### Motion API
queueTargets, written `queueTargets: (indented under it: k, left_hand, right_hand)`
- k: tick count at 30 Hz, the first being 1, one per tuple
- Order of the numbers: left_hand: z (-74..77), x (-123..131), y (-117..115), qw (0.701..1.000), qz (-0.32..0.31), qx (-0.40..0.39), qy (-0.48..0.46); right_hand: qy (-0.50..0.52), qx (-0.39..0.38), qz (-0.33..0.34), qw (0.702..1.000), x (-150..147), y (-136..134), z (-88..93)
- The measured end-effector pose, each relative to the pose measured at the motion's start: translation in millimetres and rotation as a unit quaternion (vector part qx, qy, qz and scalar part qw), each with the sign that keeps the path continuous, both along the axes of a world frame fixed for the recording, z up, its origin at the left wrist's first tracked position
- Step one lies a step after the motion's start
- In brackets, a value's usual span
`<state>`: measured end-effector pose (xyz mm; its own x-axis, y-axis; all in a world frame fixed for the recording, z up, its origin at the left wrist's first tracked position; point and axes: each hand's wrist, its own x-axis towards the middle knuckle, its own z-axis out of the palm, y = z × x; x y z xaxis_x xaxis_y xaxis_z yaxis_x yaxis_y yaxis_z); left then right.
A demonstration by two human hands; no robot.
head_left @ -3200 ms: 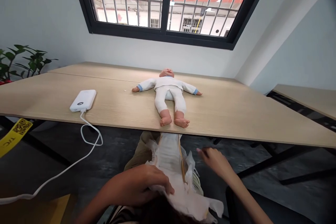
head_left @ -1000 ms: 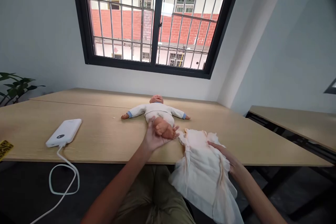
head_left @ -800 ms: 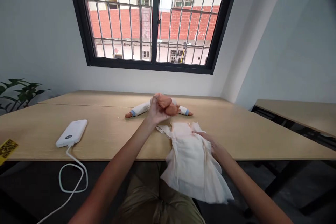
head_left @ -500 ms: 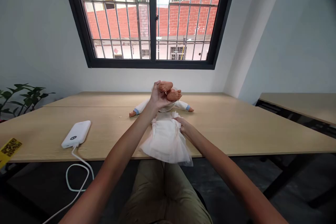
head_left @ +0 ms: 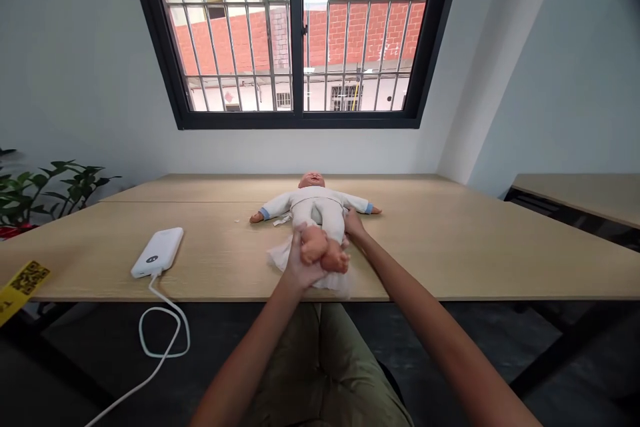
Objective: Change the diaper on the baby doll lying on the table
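Observation:
A baby doll (head_left: 325,210) in a white suit with blue cuffs lies face up on the table, head toward the window and arms spread. My left hand (head_left: 301,268) is closed around its bare ankles, holding the feet low near the table's front edge. Under the doll's hips and legs lies a white diaper (head_left: 281,253), its front part spread toward me and one tab showing at the left. At the doll's right-hand hip, my right hand (head_left: 354,223) is closed at the diaper's edge; its fingertips are partly hidden by the doll.
A white power bank (head_left: 158,252) with a white cable (head_left: 165,300) lies on the table (head_left: 450,247) at the left. The cable hangs over the front edge. A potted plant (head_left: 55,190) stands at the far left, near a yellow QR label (head_left: 24,283). Behind the table is a barred window.
My left hand has lowered the doll's legs from raised to down over the diaper. The diaper has slid away from me under the doll, with my right hand beside it.

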<state>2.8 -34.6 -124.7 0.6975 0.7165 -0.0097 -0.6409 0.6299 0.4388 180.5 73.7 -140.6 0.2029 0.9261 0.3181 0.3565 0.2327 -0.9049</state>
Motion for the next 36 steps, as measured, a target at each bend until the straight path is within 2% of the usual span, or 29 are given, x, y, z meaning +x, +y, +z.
queueTargets:
  k: [2, 3, 5, 7, 13, 16, 20, 23, 25, 29, 32, 34, 36]
  left_hand:
    - [-19.5, 1, -9, 0.998, 0.024, -0.05, -0.012]
    - [-24.7, 1, -12, 0.997, 0.034, -0.071, -0.018]
    - [-27.0, 0, -15, 0.993, 0.045, -0.102, -0.024]
    - [-22.8, -1, -18, 0.992, 0.049, -0.116, -0.023]
    - [-10.4, -1, -38, 0.99, 0.093, -0.105, 0.03]
    - [-7.3, -2, -49, 0.984, 0.128, -0.096, 0.075]
    - [-7.0, -3, -55, 0.975, 0.185, -0.082, 0.093]
    - [-10.8, -2, -52, 0.974, 0.183, -0.064, 0.115]
    - [-12.8, -6, -48, 0.976, 0.155, -0.071, 0.138]
    - [-9.0, -40, -36, 0.984, 0.096, -0.045, 0.145]
    - [-1.8, -80, -23, 0.983, 0.085, 0.005, 0.163]
    - [1.4, -102, -14, 0.971, 0.124, 0.048, 0.199]
    - [1.8, -117, -8, 0.948, 0.191, 0.095, 0.238]
  right_hand:
    - [-0.028, -0.001, -0.049, 0.998, 10, 0, -2.1]
    - [-0.041, 0.002, -0.073, 0.996, 16, -1, -2.8]
    - [-0.068, 0.019, -0.106, 0.992, 24, -6, -2.9]
    - [-0.09, 0.038, -0.108, 0.989, 27, -17, -2.0]
    - [-0.093, 0.023, 0.014, 0.995, 9, -71, -4.9]
    - [-0.057, 0.011, 0.034, 0.998, -2, -93, -11.1]
    - [0.002, -0.02, 0.092, 0.996, -11, -104, -18.1]
    - [0.021, -0.027, 0.115, 0.993, -13, -105, -19.6]
    - [0.019, -0.029, 0.105, 0.994, -11, -103, -19.7]
    - [0.026, -0.042, 0.078, 0.996, 5, -100, -16.9]
    - [-0.005, -0.07, 0.113, 0.991, 21, -103, -6.7]
    - [-0.066, -0.1, 0.142, 0.983, 31, -108, 4.0]
    - [-0.147, -0.132, 0.122, 0.973, 40, -114, 14.9]
